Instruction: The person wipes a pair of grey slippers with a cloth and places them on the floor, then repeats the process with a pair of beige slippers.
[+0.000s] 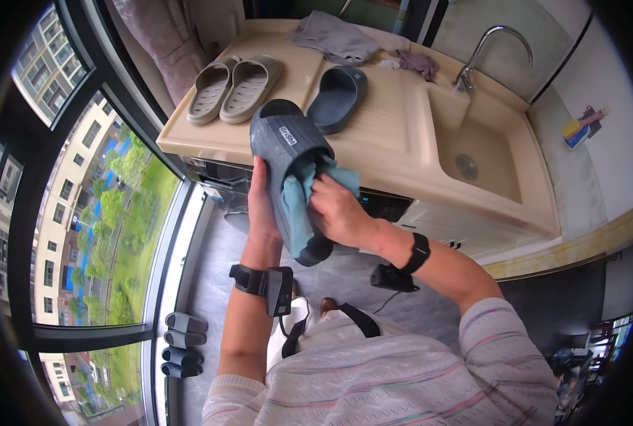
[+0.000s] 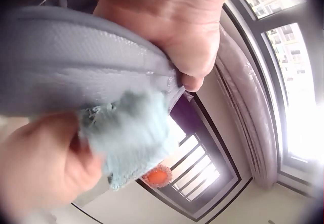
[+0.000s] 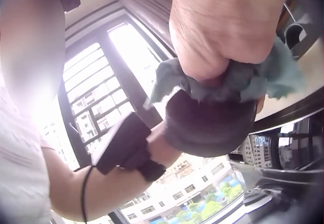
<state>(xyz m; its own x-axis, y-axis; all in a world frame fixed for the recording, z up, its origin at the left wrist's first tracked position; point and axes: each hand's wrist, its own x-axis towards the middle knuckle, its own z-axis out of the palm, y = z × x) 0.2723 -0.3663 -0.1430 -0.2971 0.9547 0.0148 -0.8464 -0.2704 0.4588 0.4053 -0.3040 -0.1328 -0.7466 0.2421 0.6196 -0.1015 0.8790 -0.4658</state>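
1. The left hand (image 1: 262, 209) is closed around the edge of a dark grey slipper (image 1: 284, 138), holding it in the air just in front of the beige counter (image 1: 394, 135).
2. The right hand (image 1: 338, 213), fingers curled, bunches a teal cloth (image 1: 295, 206) against the footbed near the heel.
3. This looks like the wiping step, partway along the slipper.
4. The next move probably calls for a firm left grip while the cloth goes under the strap.

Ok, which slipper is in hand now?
The dark grey slipper in the left hand, right hand holding a teal cloth against it; its mate and the beige pair lie on the counter.
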